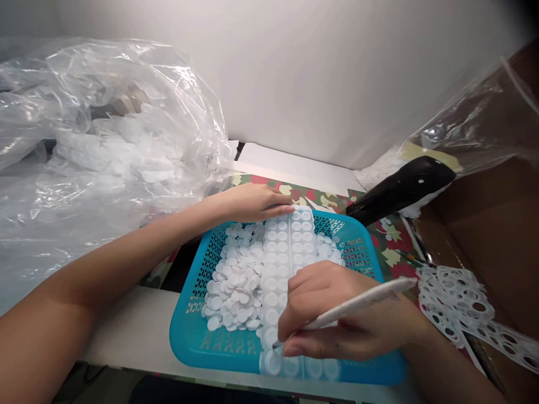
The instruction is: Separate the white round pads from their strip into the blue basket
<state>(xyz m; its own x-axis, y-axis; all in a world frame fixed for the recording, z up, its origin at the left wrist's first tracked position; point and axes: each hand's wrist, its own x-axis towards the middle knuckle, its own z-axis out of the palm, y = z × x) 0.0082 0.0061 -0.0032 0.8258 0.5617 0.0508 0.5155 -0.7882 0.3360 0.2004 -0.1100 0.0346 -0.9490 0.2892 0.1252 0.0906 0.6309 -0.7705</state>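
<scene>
A blue perforated plastic basket (189, 331) sits in front of me, filled with several loose white round discs (236, 280). A white strip of punched discs (286, 247) lies lengthwise across the basket. My left hand (252, 203) rests at the basket's far rim, fingers lying flat and pressing the strip's far end. My right hand (337, 314) is closed round a thin white pen-like tool (366, 302), its tip touching the strip near the basket's near rim.
A large clear plastic bag (105, 146) holding white material fills the left. A brown cardboard box (497, 235) stands at right, with emptied white strips full of holes (463, 303) beside it. A black object (400, 188) lies behind the basket on a leaf-patterned cloth (391, 235).
</scene>
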